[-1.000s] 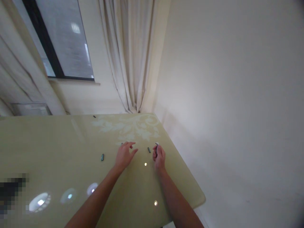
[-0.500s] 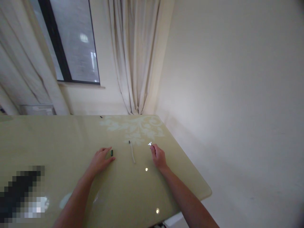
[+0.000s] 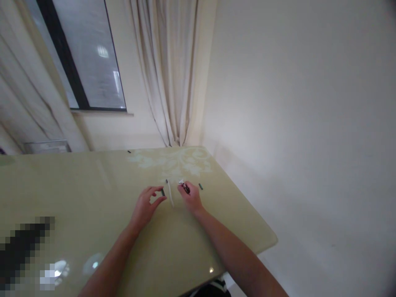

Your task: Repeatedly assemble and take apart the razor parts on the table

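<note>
My left hand pinches a small dark green piece between thumb and fingers, just above the glossy olive table. My right hand is closed on a small black and silver piece, held near its fingertips. Between the two hands a thin white stick with a dark tip lies on the table. Another small dark green piece rests on the table just right of my right hand.
The table's right edge runs close to a plain wall. A pale floral pattern marks the far corner. A tiny dark bit lies near the back edge. Curtains and a window are behind. A blurred patch sits low left.
My left hand picked the dark green piece off the table and carried it right toward the white stick. My right hand moved left to the stick, still holding its piece.
</note>
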The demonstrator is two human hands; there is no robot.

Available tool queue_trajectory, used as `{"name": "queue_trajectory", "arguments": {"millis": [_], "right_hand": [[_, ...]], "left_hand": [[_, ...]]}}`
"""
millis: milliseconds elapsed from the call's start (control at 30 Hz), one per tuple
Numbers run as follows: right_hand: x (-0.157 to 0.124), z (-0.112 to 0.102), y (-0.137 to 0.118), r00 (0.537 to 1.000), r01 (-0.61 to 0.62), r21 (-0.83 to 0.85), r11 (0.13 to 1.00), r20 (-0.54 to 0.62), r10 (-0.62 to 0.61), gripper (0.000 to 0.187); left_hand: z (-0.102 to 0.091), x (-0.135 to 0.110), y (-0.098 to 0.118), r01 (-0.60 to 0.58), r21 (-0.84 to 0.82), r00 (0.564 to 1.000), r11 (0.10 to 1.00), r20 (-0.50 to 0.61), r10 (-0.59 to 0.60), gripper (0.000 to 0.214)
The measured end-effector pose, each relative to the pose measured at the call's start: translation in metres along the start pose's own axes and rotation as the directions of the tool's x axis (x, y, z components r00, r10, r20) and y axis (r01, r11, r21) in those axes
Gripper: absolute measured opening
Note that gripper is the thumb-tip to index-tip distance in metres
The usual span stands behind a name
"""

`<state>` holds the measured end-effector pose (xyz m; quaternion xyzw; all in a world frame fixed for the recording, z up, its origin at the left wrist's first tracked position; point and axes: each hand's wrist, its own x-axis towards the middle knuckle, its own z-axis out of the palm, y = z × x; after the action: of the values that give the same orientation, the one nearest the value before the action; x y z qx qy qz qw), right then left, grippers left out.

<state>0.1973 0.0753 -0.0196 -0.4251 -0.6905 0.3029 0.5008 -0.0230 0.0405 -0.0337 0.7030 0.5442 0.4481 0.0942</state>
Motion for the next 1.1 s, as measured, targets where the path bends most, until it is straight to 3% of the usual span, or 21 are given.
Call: {"name": "queue_trajectory", "arguments": {"millis": [133, 267, 500, 733, 933, 1100], "right_hand": [[-0.014, 0.000, -0.003, 0.974, -0.122, 0.207, 0.971, 0.213, 0.078, 0.036], [-0.019, 0.001, -0.007, 0.949, -0.184, 0.309, 0.933, 0.304, 0.087, 0.026], [-0.012, -0.001, -0.006, 0.934, -0.274, 0.321, 0.907, 0.313, 0.172, 0.024], [-0.015, -0.005, 0.001, 0.873, -0.461, 0.309, 0.832, 0.325, 0.363, 0.028], [-0.015, -0.006, -0.003, 0.849, -0.502, 0.404, 0.765, 0.396, 0.349, 0.034], [-0.016, -0.006, -0.006, 0.851, -0.513, 0.450, 0.731, 0.380, 0.363, 0.033]], "left_hand": [[0.015, -0.009, 0.028, -0.186, -0.040, 0.981, 0.982, -0.055, 0.184, 0.035], [0.016, -0.015, 0.037, -0.238, -0.006, 0.968, 0.971, -0.089, 0.236, 0.032], [0.014, -0.018, 0.040, -0.132, -0.068, 0.991, 0.989, -0.045, 0.129, 0.033], [0.017, -0.022, 0.044, -0.040, -0.164, 0.998, 0.986, 0.050, 0.049, 0.019], [0.012, -0.020, 0.048, 0.002, -0.166, 1.000, 0.986, 0.007, -0.001, 0.018], [0.010, -0.022, 0.051, 0.006, -0.167, 1.000, 0.986, 0.011, -0.004, 0.019]]}}
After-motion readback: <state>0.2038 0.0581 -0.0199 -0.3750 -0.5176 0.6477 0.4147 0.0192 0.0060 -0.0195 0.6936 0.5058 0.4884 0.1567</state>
